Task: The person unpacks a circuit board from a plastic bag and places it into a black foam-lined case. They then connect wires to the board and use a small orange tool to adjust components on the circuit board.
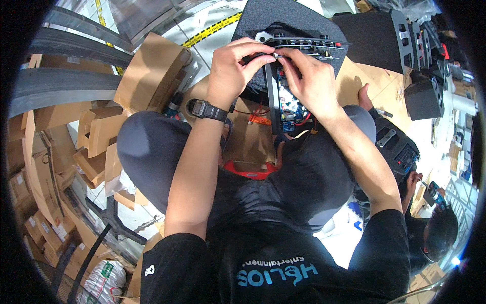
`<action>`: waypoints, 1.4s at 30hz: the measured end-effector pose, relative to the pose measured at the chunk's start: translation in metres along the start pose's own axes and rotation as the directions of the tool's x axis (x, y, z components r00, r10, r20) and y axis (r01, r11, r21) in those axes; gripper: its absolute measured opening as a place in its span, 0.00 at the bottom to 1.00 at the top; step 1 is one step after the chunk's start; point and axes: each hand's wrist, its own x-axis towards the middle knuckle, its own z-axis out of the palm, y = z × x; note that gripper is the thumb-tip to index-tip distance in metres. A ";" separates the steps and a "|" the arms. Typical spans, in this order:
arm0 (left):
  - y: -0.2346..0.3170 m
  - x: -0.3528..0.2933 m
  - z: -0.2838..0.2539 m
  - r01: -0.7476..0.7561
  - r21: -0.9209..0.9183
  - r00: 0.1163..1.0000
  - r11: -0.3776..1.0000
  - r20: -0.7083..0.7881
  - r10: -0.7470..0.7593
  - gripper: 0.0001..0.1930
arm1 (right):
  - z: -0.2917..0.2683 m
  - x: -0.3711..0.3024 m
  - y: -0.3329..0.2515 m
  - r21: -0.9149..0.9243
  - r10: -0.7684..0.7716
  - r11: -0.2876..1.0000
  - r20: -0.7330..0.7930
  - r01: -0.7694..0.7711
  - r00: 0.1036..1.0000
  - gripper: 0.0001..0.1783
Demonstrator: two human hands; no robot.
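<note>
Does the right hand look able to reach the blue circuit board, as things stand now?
Probably yes: the blue circuit board lies close to the right hand and its middle shows uncovered, though this hand seems occupied beside the left hand.

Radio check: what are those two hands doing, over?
Left hand pinching a small part, too tiny to identify. Right hand, fingertips alongside, grip unclear. Circuit board exposed nearby; dark cabinet beyond, not visibly blocking.
</note>
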 end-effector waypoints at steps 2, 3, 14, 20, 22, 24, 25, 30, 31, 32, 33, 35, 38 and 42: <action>-0.001 0.001 0.000 -0.045 0.007 0.999 0.999 -0.005 0.045 0.09 | 0.000 0.000 0.000 -0.004 -0.011 1.000 -0.011 0.011 1.000 0.11; -0.001 0.001 -0.001 -0.054 0.016 0.999 0.998 -0.001 0.054 0.09 | 0.001 0.000 0.001 -0.006 -0.024 1.000 -0.023 0.024 0.999 0.11; 0.000 -0.001 0.002 -0.112 -0.010 0.994 0.994 -0.010 0.112 0.08 | 0.000 0.002 -0.002 -0.012 -0.004 1.000 -0.008 0.004 1.000 0.10; 0.001 -0.003 0.005 -0.116 0.005 0.993 0.993 -0.027 0.117 0.07 | 0.001 0.001 -0.002 -0.030 -0.008 1.000 -0.012 0.008 1.000 0.09; 0.000 -0.003 0.006 -0.150 0.007 0.988 0.989 -0.036 0.150 0.07 | 0.002 0.001 -0.001 -0.032 -0.016 0.999 -0.024 0.016 1.000 0.08; -0.001 -0.004 0.004 -0.117 -0.015 0.993 0.993 -0.025 0.117 0.07 | 0.003 0.002 -0.001 -0.028 -0.025 0.999 -0.038 0.024 0.999 0.08; -0.001 -0.004 0.003 -0.089 -0.018 0.996 0.996 -0.016 0.089 0.07 | 0.004 0.003 -0.001 -0.022 -0.023 1.000 -0.045 0.022 0.999 0.08; -0.005 -0.002 0.002 -0.127 -0.058 0.992 0.990 -0.031 0.125 0.07 | 0.000 0.001 -0.004 0.009 0.036 0.999 -0.005 -0.036 0.999 0.10; -0.005 -0.002 0.003 -0.141 -0.050 0.990 0.989 -0.037 0.139 0.07 | 0.000 0.001 -0.005 0.025 0.056 0.998 -0.005 -0.056 0.998 0.10; -0.006 -0.001 0.003 -0.156 -0.042 0.987 0.987 -0.042 0.154 0.07 | 0.000 0.001 -0.005 0.018 0.047 0.999 -0.009 -0.046 0.999 0.10; -0.006 -0.001 0.004 -0.167 -0.031 0.985 0.985 -0.044 0.166 0.07 | 0.000 0.001 -0.005 0.010 0.037 0.999 -0.014 -0.037 0.999 0.10; -0.006 -0.001 0.004 -0.134 -0.031 0.991 0.990 -0.033 0.133 0.07 | 0.000 0.002 -0.004 0.006 0.007 1.000 -0.031 -0.007 0.999 0.10; -0.005 -0.003 0.006 -0.115 -0.028 0.993 0.993 -0.043 0.113 0.08 | 0.001 0.003 -0.003 0.017 -0.032 0.999 -0.048 0.033 0.998 0.10; -0.005 -0.004 0.006 -0.146 0.013 0.988 0.989 -0.051 0.147 0.07 | 0.000 0.002 -0.001 0.008 -0.038 0.999 -0.045 0.038 0.998 0.09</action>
